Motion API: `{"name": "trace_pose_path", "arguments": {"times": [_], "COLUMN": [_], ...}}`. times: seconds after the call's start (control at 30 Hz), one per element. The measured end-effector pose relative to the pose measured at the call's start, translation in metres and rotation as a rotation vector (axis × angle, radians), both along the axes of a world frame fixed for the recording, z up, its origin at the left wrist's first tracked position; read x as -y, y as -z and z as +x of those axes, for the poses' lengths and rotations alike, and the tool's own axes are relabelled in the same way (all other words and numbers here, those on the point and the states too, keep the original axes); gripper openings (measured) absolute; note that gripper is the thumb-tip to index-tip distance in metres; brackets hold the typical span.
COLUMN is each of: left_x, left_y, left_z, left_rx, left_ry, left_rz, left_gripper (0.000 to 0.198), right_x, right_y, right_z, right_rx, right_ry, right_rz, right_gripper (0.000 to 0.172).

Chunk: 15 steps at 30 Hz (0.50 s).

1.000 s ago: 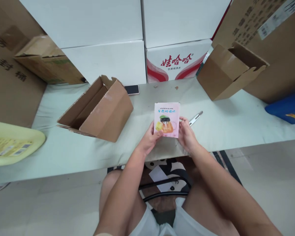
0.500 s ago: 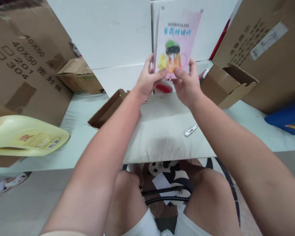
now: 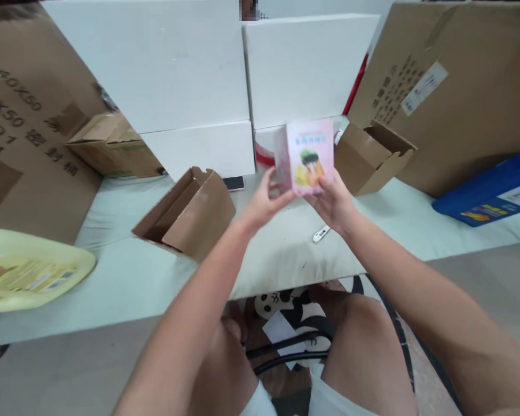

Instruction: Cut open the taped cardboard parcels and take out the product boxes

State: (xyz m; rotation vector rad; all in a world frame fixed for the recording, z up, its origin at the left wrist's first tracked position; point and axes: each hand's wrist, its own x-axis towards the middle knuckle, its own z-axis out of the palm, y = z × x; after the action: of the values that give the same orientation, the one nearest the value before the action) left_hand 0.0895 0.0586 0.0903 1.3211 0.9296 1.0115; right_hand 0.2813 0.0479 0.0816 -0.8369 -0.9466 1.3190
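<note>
A pink printed box (image 3: 309,150), with a fruit drink and a glass cup pictured on its front, is held upright above the covered table (image 3: 281,242). My left hand (image 3: 266,202) grips its lower left corner, thumb along the bottom edge. At the lower right, my right hand (image 3: 335,202) has its thumb on the front face, while its other fingers are hidden behind. Just below the right hand lies a white utility knife (image 3: 321,233). To the left stands an open brown carton (image 3: 203,216), and another open carton (image 3: 355,159) is close on the right.
White boxes (image 3: 190,69) form a wall at the back. Large cardboard boxes (image 3: 472,86) flank both sides. A phone (image 3: 234,184) lies behind the left carton. A yellow jug (image 3: 34,271) lies far left and a blue bottle (image 3: 494,190) far right.
Both hands have brought the pink box lower and nearer, turning it so its left side shows. The view has shifted, showing more of the left carton and the phone.
</note>
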Motion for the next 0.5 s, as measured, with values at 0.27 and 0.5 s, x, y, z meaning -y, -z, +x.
{"name": "trace_pose_path", "arguments": {"times": [0.27, 0.5], "left_x": [0.059, 0.051], "left_y": [0.109, 0.118], "left_z": [-0.002, 0.003], "left_rx": [-0.105, -0.122], "left_ry": [0.173, 0.202], "left_rz": [-0.258, -0.178], "left_gripper": [0.032, 0.029], "right_x": [0.082, 0.067], "right_y": [0.077, 0.088], "right_z": [0.187, 0.246], "right_rx": [0.215, 0.398], "right_ry": [0.599, 0.69], "right_rz": [-0.494, -0.669], "right_gripper": [0.024, 0.017]}}
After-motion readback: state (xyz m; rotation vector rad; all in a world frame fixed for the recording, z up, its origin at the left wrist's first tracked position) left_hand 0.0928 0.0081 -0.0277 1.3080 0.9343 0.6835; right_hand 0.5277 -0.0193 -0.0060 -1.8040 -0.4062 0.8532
